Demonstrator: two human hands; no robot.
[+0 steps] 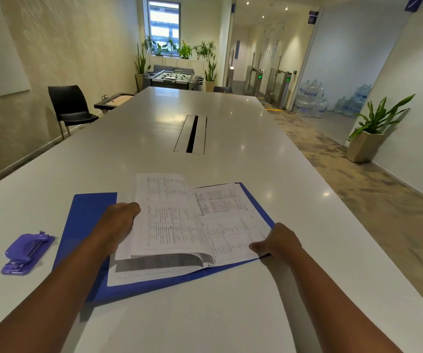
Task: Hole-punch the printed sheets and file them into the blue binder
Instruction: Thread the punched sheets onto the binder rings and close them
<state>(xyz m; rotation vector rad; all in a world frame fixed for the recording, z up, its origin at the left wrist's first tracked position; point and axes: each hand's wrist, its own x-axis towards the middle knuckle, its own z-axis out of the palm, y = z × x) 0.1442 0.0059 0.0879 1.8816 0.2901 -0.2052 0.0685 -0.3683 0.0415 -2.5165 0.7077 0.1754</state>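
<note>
The blue binder (88, 212) lies open on the white table (230, 314) in front of me. A stack of printed sheets (172, 220) rests in it, and the top sheets arch up off the left side. My left hand (121, 220) grips the left edge of those lifted sheets, its fingers curled under them. My right hand (279, 242) presses down on the lower right corner of the right-hand page (230, 217), thumb on the paper. A purple hole punch (27, 253) sits on the table to the left of the binder, apart from both hands.
A cable slot (192, 133) is set into the middle of the table farther back. A black chair (69, 105) stands at the left side. A potted plant (373, 131) stands on the floor to the right, and water bottles (312, 98) are stacked beyond it.
</note>
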